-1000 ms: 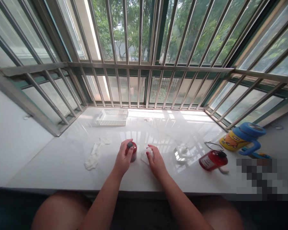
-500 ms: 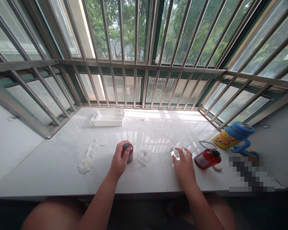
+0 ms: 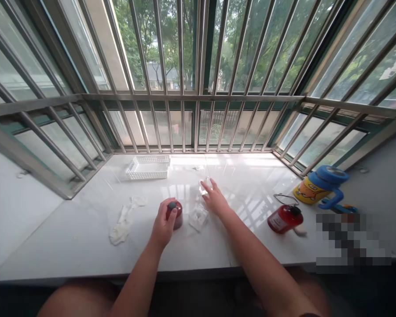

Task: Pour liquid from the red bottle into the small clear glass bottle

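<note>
Left hand (image 3: 163, 223): grip closed around red bottle (image 3: 177, 216), lower centre. Right hand (image 3: 215, 199): grip open, just beside small clear object (image 3: 204, 186), above clear wrapper (image 3: 198, 217).

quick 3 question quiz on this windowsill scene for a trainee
1. Which hand is closed around the small red bottle with the dark cap?
2. True or false: the white plastic basket sits by the window bars at the far edge of the white sill.
3. Fill in the blank: seen from this view, the yellow cartoon cup with a blue lid stands near the ____ end of the sill, behind the larger red bottle.

Key: 1. left hand; 2. true; 3. right
</note>
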{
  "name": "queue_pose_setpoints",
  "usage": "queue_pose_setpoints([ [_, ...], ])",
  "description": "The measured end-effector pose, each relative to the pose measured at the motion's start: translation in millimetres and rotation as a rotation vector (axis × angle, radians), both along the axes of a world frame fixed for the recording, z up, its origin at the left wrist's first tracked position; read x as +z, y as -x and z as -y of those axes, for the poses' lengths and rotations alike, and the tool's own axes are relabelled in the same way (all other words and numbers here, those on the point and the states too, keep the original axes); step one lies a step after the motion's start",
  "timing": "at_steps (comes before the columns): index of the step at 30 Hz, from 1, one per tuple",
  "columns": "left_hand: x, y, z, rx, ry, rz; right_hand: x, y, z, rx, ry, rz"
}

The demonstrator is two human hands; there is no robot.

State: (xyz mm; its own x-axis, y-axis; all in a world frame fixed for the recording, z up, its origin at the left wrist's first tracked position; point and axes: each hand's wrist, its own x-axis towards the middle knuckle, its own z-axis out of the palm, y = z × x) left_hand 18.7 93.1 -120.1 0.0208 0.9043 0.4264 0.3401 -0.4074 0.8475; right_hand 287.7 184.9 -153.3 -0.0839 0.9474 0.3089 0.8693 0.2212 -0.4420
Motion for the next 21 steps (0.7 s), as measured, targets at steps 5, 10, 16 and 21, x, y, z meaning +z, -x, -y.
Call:
queue_pose_setpoints([
  [5, 0.6, 0.7, 0.2, 0.000, -0.024, -0.035, 19.3, 1.5, 43.6, 0.108, -0.128, -0.007],
  [10, 0.5, 0.7, 1.2, -0.011, -0.018, -0.037, 45.0, -63.0, 117.4, -0.128, -0.479, -0.018],
  [16, -2.7, -0.4, 0.1, -0.004, -0.018, -0.016, 34.9, -165.8, 154.5, -0.699, -0.471, -0.013],
  [21, -3.8, -0.8, 0.9, -0.004, -0.022, 0.011, 10.8, -205.4, 122.7, -0.756, -0.215, -0.281],
])
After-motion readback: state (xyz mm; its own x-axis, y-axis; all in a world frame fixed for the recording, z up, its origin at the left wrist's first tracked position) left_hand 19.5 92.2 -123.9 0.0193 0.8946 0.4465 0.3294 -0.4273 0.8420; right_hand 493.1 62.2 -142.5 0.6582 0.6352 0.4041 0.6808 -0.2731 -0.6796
